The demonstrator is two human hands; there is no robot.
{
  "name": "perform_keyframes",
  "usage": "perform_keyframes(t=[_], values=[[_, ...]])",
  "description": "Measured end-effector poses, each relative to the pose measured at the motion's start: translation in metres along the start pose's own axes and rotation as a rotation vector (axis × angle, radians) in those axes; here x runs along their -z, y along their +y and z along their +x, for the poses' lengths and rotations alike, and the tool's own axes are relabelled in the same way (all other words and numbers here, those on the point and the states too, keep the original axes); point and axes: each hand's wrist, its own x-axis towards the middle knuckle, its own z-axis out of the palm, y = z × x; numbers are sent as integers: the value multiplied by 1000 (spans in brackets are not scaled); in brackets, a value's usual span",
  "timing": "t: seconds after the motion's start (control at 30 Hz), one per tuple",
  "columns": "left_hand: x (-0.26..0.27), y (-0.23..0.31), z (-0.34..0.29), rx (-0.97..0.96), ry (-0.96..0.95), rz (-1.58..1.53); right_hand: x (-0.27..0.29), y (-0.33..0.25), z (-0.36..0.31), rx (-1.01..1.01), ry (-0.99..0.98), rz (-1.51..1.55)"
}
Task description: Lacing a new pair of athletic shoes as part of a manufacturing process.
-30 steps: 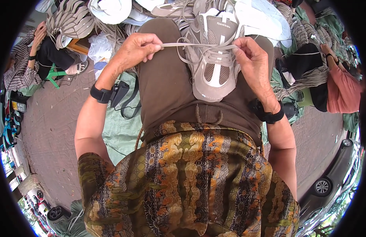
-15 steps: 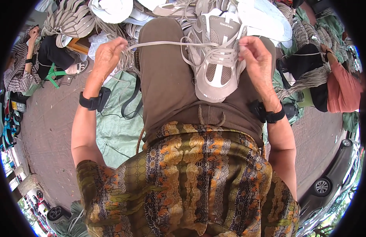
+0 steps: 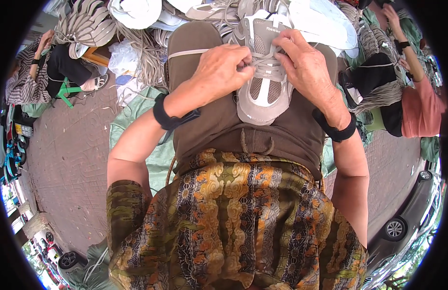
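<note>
A grey-beige sneaker (image 3: pixel 264 107) with white trim rests on my lap, its toe pointing toward me. Its flat beige shoelace (image 3: pixel 269 63) runs through the eyelets, and a stretch of it lies across my left knee. My left hand (image 3: pixel 224 68) is closed at the left side of the lacing, fingertips pinched on the lace. On the other side my right hand (image 3: pixel 306 65) has thumb and fingers closed at the upper right eyelets, on the lace there. The fingers partly cover the lace's upper rows.
Bundles of grey shoe parts (image 3: pixel 84 26) and white pieces (image 3: pixel 325 24) are piled beyond my knees. Green sheeting (image 3: pixel 132 123) lies at my left. One person (image 3: pixel 28 79) sits at the far left, another (image 3: pixel 422 106) at the right. A parked car (image 3: pixel 402 227) stands at lower right.
My left hand has come from the far left, where it held the lace stretched out, in to the shoe. My right hand has shifted slightly left and up over the eyelets.
</note>
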Motion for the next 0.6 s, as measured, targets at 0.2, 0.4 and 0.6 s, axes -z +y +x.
perform_keyframes(t=[0.2, 0.4, 0.6], values=[[4, -3, 6, -31, -36, -95, 0, 13, 0, -20, -44, 76], [2, 1, 10, -325, 112, 180, 14, 12, -4, -145, -63, 229], [13, 1, 23, 62, -26, -280, 50, 31, -24, -484, -83, 685]])
